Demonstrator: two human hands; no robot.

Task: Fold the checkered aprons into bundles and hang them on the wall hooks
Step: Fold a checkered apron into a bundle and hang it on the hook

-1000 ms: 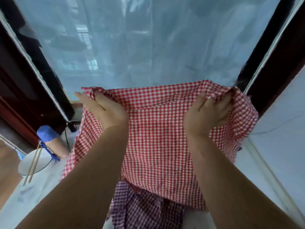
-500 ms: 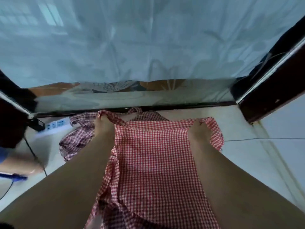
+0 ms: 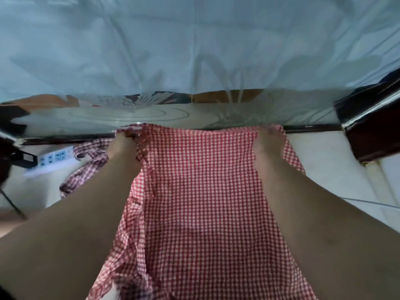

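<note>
As left hand (image 3: pixel 121 146) and right hand (image 3: pixel 268 144) grip its corners, apron (image 3: pixel 199 191) lies spread.

Domestic room, looks like a home by a window. A pale stone-look desk (image 3: pixel 324 161) runs up to a dark wooden frame (image 3: pixel 372 137). A bluish translucent sheet (image 3: pixel 194 50) covers the pane behind it, with patterned shapes blurred through its lower edge. A white power strip (image 3: pixel 55 158) and a black cable (image 3: pixel 12 204) lie at the left. Household linen on the desk: red checkered apron (image 3: pixel 201 191) spread out, purple checkered apron (image 3: pixel 86 167) crumpled beside it.
</note>
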